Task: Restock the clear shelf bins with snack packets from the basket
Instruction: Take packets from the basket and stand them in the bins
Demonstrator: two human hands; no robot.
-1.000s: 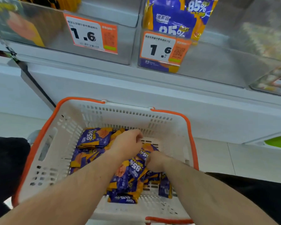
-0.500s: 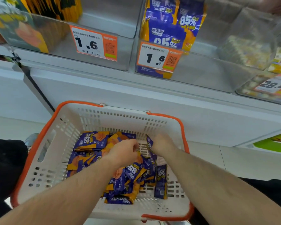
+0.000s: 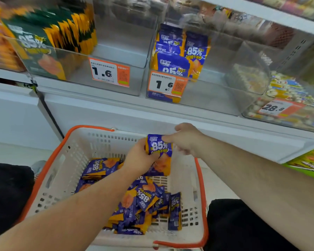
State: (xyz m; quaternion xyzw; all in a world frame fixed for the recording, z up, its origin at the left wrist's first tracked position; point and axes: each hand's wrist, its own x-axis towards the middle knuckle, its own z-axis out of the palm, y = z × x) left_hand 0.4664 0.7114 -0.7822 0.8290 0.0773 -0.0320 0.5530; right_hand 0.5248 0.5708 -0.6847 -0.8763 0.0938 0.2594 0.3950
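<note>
The white basket (image 3: 65, 171) with its orange rim sits just below the shelf front, and open air lies between its far rim and the clear bins above. Inside the basket, toward its near wall, lies a loose heap of purple-and-orange snack packets (image 3: 143, 201), too overlapped to count; one more small stack (image 3: 98, 168) rests against the basket's left side.

Over the basket's far half both hands meet on one held packet (image 3: 159, 147), lifted clear of the heap. The left hand (image 3: 139, 157) has its grip curled round the packet's lower left edge; the right hand (image 3: 187, 140) pinches its upper right corner between thumb and fingers.

Above the basket, the clear bin (image 3: 216, 98) with the "1.6" price tag (image 3: 166, 84) holds three upright purple packets (image 3: 178, 53) at its left end, the rest of it open. Left of that, a second bin (image 3: 116, 51) carries a row of green-and-orange packets (image 3: 49, 33).
</note>
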